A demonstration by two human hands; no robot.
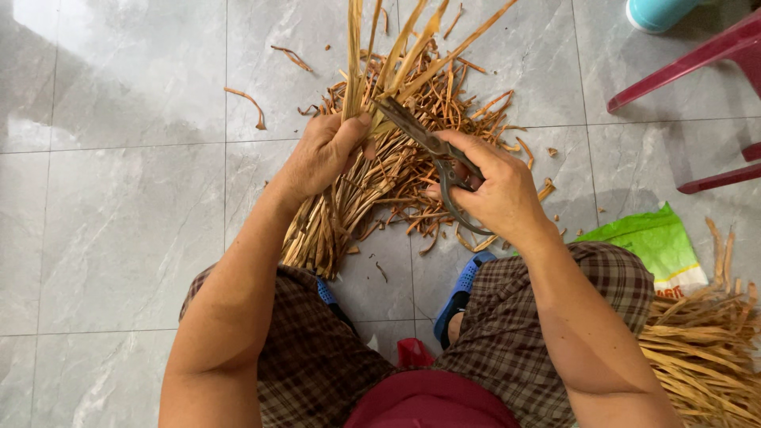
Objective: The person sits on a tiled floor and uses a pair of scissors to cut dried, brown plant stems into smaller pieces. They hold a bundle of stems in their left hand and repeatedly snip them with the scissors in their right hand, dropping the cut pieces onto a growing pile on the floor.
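Note:
My left hand (325,150) grips a bundle of dry tan reed strips (333,214) that runs from near my knee up past the top edge. My right hand (495,190) holds dark metal scissors (420,135) by their loop handles. The blades point up-left and meet the strips just right of my left thumb. Under both hands lies a pile of cut strip pieces (444,103) on the grey tiled floor (119,198).
A second heap of dry strips (705,349) lies at my right side on a green and white bag (654,242). Red plastic chair legs (690,59) stand at the upper right, beside a teal container (654,12). Blue sandals (460,289) are on my feet.

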